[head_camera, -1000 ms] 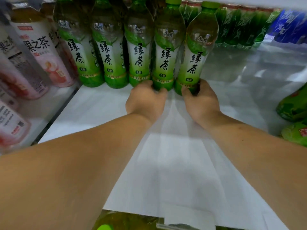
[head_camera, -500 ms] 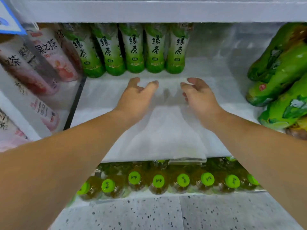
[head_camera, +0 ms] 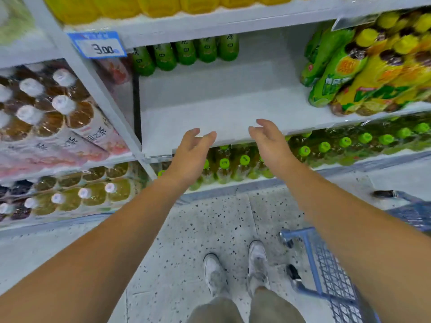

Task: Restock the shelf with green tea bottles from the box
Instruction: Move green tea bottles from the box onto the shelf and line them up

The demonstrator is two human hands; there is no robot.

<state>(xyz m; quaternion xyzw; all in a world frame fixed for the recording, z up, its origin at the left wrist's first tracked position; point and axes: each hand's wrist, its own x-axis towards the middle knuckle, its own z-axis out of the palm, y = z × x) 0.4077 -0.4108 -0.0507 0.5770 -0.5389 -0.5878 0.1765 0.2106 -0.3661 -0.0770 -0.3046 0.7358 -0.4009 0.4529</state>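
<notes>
Presently left hand point(head_camera: 191, 150) and right hand point(head_camera: 268, 141) hover empty, fingers loosely spread, at the shelf point(head_camera: 221, 108) front edge; green tea bottles point(head_camera: 186, 54) stand upright at its back, well apart; box unseen; cart point(head_camera: 326, 264) lies nearer the right hand.

At upper centre the bottles point(head_camera: 186, 54) are green on a white shelf point(head_camera: 221, 108). The tag point(head_camera: 99, 44), upper left, is blue with a white panel. The lower caps point(head_camera: 244, 160) are bright green. The floor point(head_camera: 198, 229) is pale with dark speckles. At lower right the cart point(head_camera: 311, 259) is blue. The shoes point(head_camera: 214, 273) are white.
</notes>
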